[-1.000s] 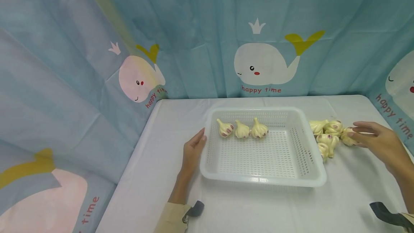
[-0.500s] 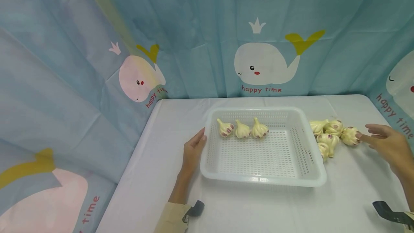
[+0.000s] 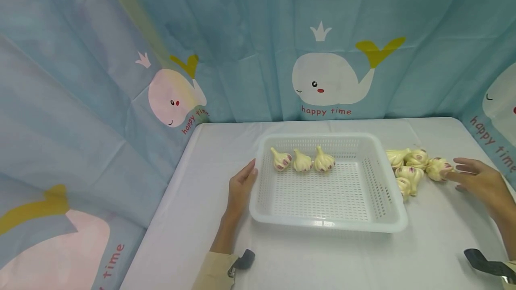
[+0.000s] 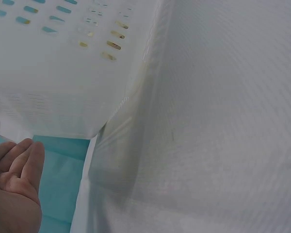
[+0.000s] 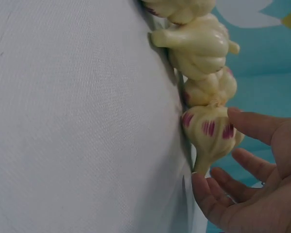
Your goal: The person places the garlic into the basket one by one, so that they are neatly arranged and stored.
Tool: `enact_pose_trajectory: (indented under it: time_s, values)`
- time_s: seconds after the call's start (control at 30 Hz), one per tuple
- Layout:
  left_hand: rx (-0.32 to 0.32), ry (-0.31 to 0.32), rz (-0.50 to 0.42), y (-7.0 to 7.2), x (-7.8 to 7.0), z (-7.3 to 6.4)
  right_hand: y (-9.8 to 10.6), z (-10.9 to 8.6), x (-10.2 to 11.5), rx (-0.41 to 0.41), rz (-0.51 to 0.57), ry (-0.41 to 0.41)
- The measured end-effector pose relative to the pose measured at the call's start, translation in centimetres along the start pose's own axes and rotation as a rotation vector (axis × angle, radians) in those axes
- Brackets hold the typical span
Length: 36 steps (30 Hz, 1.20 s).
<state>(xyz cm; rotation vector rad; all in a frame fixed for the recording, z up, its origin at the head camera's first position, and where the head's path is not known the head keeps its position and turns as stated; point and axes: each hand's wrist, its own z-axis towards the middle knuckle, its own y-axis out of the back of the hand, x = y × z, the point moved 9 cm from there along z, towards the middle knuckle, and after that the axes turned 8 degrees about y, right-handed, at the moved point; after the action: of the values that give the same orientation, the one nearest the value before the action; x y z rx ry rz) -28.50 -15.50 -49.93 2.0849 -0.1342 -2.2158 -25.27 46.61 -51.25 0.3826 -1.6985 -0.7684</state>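
Note:
A white plastic basket [image 3: 318, 223] stands on the table with three garlic bulbs [image 3: 324, 161] in a row along its far left part. My left hand [image 3: 240, 188] rests at the basket's left side, fingers fairly straight, thumb by the rim. To the right of the basket lies a cluster of several garlic bulbs [image 3: 409, 176], pale with purple marks. My right hand [image 3: 483, 183] is at the outermost garlic bulb [image 5: 211, 131]. In the right wrist view the thumb touches this bulb, while the other fingers spread loosely near its stem without closing round it.
A white cloth [image 3: 306, 258] covers the table. Blue curtains [image 3: 250, 35] printed with whales hang behind and at both sides of it. Some of the loose bulbs lie right against the basket's right wall.
My right hand first draws back right from the outermost garlic bulb, then comes slightly left to it again. The left hand and basket stay still.

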Motion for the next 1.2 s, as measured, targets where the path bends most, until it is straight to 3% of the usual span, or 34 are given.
enact_pose_trajectory:
  time_s: [0.2, 0.67, 0.87, 1.2]
  values:
    - [0.001, -0.002, 0.006, 0.0, 0.1, 0.0, -0.3, 0.4, 0.1, 0.004, -0.02, 0.038]
    - [-0.006, 0.004, 0.017, 0.1, 0.1, 0.0, -1.1, 0.4, 0.1, 0.072, -0.068, 0.024]
    - [-0.004, 0.001, 0.002, 0.1, 0.0, 0.1, -1.2, 0.4, 0.4, 0.075, -0.045, 0.057]
    - [0.002, -0.01, 0.001, 0.0, -0.1, 0.1, -1.4, 0.0, 0.5, 0.073, -0.09, 0.026]
